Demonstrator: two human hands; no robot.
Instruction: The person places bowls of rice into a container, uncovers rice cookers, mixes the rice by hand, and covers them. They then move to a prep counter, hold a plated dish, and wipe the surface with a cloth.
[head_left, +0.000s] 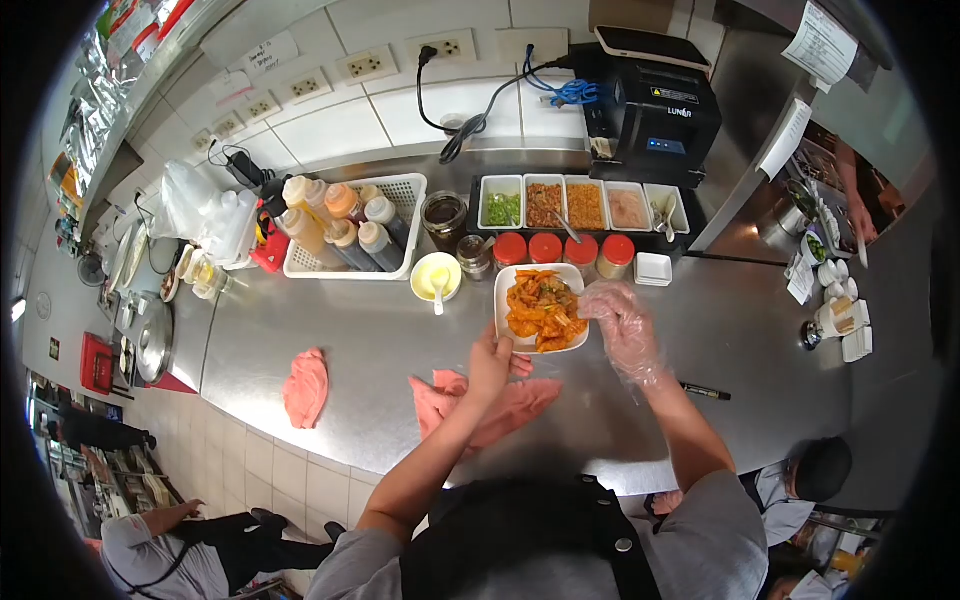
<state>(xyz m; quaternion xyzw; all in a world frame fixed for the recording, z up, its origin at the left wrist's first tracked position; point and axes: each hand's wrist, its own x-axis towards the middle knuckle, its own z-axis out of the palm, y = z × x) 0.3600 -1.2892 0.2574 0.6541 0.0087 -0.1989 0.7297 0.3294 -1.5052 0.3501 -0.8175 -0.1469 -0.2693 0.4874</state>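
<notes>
My left hand (492,368) grips the near-left edge of a white square dish (508,338), thumb at the rim and fingers below. Orange-red food that looks like kimchi (543,312) is heaped in it. In a clear plastic glove, my right hand (622,325) has its fingertips pinched together at the dish's right side, against the food or the rim. Whatever those fingertips hold is hidden. Under my left forearm lies a crumpled pink cloth (520,405). A yellow bowl with a white spoon (437,278) stands left of the dish.
Behind the dish are red-lidded jars (545,248) and a rack of topping trays (585,205). A white basket (405,190) holds several squeeze bottles. Another pink cloth (306,388) lies left, a black marker (706,391) right. Other people (190,550) stand at lower left and right.
</notes>
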